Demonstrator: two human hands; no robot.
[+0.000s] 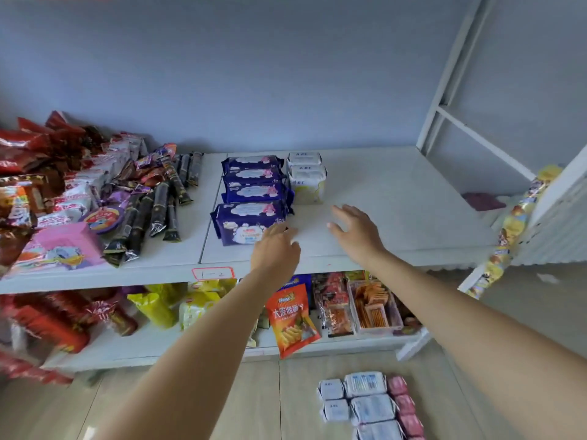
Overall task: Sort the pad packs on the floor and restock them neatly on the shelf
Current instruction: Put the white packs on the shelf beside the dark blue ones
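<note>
Several dark blue pad packs point(254, 198) stand in a row front to back on the white upper shelf point(397, 211). To their right stand two white and yellow pad packs point(307, 181). My left hand point(275, 249) hovers at the front blue pack's right corner, fingers curled, holding nothing. My right hand point(355, 228) is spread open over bare shelf, just in front of the white packs. On the floor at the bottom lie more pad packs: white ones point(365, 404) and pink ones point(406, 404).
Snack bags and dark wafer sticks point(149, 204) fill the shelf's left half. A pink box point(63, 246) stands at the front left. The lower shelf holds chip bags point(290, 319) and a cracker tray point(373, 308). A white rack frame point(470, 128) and hanging snack strip point(511, 230) stand right.
</note>
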